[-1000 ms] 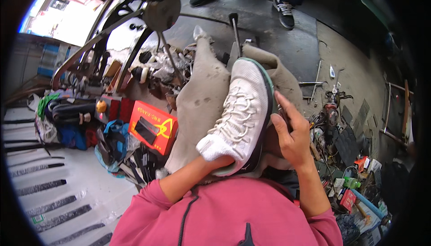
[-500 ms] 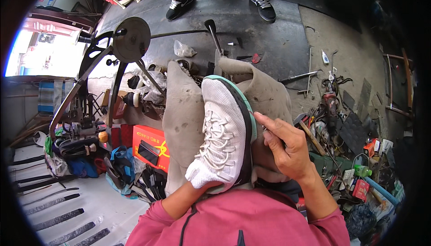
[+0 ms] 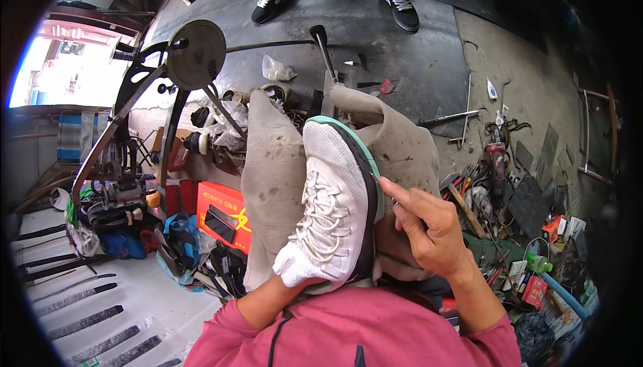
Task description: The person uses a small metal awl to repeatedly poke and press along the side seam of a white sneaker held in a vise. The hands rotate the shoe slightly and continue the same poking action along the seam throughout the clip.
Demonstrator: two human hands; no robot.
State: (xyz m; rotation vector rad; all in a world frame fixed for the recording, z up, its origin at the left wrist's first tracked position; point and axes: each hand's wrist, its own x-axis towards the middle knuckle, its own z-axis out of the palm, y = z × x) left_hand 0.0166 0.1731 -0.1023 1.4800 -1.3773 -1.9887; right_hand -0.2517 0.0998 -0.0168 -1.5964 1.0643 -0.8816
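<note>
A white knit lace-up sneaker [image 3: 328,213] with a black midsole and mint-green outsole edge lies toe away over my lap. My left hand [image 3: 299,288] reaches into its opening; the fingers are hidden inside. At the shoe's right side, my right hand [image 3: 429,223] is closed with the index finger stretched along a thin pointed metal tool [image 3: 394,201], mostly covered by the fingers. Its tip meets the edge between midsole and outsole. Beneath the shoe, a thick grey-brown cloth [image 3: 271,166] covers my legs.
A black hand-cranked machine [image 3: 195,55] stands at left, near a red box [image 3: 221,216] with a phone [image 3: 221,223] on it. Tools [image 3: 495,159] and scraps clutter the right. Another person's black sneakers [image 3: 402,9] stand ahead. Dark strips [image 3: 87,323] lie lower left.
The view has shifted slightly. My right index finger lies closer to the sole edge, and the green outsole edge beside it shows less. The left hand stays inside the sneaker.
</note>
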